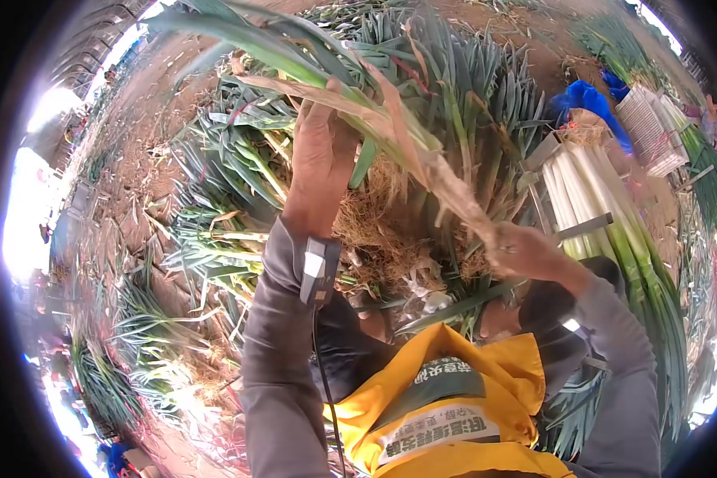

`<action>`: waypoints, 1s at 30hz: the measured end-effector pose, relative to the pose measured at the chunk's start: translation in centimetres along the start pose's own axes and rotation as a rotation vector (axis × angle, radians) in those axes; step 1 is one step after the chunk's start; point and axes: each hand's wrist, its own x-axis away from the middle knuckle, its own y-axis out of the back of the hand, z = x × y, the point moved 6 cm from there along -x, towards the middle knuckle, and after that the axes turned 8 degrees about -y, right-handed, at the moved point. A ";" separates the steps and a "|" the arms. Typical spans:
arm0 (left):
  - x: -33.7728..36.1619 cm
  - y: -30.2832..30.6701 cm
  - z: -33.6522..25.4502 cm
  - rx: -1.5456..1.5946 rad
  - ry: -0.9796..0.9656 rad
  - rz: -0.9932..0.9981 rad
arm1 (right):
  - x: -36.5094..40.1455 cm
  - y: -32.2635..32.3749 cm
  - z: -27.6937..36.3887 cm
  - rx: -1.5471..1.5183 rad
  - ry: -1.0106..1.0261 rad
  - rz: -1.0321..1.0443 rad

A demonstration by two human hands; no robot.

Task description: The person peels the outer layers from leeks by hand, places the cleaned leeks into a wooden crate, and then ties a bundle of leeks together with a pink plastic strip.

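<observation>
A leek [434, 163] with dry brown outer leaves slants across the middle of the head view, its green leaves fanning to the upper left. My left hand [323, 151] is closed around it just below the leaves. Lower right, my right hand [530, 253] grips the root end, and its fingers hide that tip. Behind and under the leek stands a pile of untrimmed leeks [470, 95], with tangled brown roots [374, 207] facing me.
Clean white-stemmed leeks [593, 187] lie on a metal rack [585, 227] at right. Beyond are a blue bag [593, 107] and a bundle wrapped in printed paper [652, 131]. More leeks [143, 319] lie on the littered ground at left. A yellow apron [446, 398] covers my lap.
</observation>
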 end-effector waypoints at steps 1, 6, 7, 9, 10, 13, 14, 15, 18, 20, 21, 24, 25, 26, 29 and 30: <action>-0.4 0.4 0.1 0.037 -0.030 0.038 | -2.0 -1.5 0.4 -0.055 -0.015 0.033; 0.6 2.8 0.8 -0.028 -0.114 -0.058 | -11.3 -4.1 9.9 -0.513 0.317 -0.171; 0.9 3.0 0.8 -0.050 -0.086 -0.069 | -12.2 -3.4 12.3 -0.608 0.345 -0.200; 0.6 4.2 0.5 -0.088 -0.097 -0.087 | -14.7 -2.3 15.6 -0.710 0.389 -0.224; 0.5 4.5 -0.1 -0.119 -0.043 -0.112 | -16.0 -2.0 16.8 -0.621 0.483 -0.278; -0.2 5.2 -1.3 -0.123 -0.065 -0.083 | -16.7 -1.6 18.7 -0.534 0.621 -0.591; -0.5 5.3 -1.4 -0.124 -0.095 -0.114 | -17.0 -1.5 19.1 -0.771 0.581 -0.392; -0.6 5.4 -1.6 -0.127 -0.125 -0.144 | -17.4 -1.9 19.6 -1.000 0.530 -0.184; -0.2 5.8 -1.7 -0.186 -0.151 -0.249 | -17.5 -1.0 19.6 -0.788 0.535 -0.599; 0.2 5.4 -2.4 -0.292 -0.176 -0.325 | -17.4 -0.6 20.1 -0.752 0.516 -0.603; 0.4 5.7 -2.3 -0.292 -0.176 -0.326 | -17.6 -0.4 20.4 -0.752 0.515 -0.602; 0.6 7.2 -1.3 -0.405 -0.093 -0.319 | -16.0 1.5 22.4 -0.629 0.685 -0.766; 0.9 7.9 -0.7 -0.306 -0.077 -0.347 | -15.8 1.8 23.0 -0.639 0.711 -0.610; 1.2 8.1 -0.4 -0.206 -0.063 -0.378 | -15.6 1.6 23.4 -0.647 0.735 -0.453; 0.8 7.5 -0.3 -0.201 -0.081 -0.231 | -15.6 1.7 22.8 -0.968 0.700 -0.240; 0.9 7.0 -0.5 -0.493 -0.133 -0.105 | -15.3 1.4 22.6 -0.971 0.693 -0.242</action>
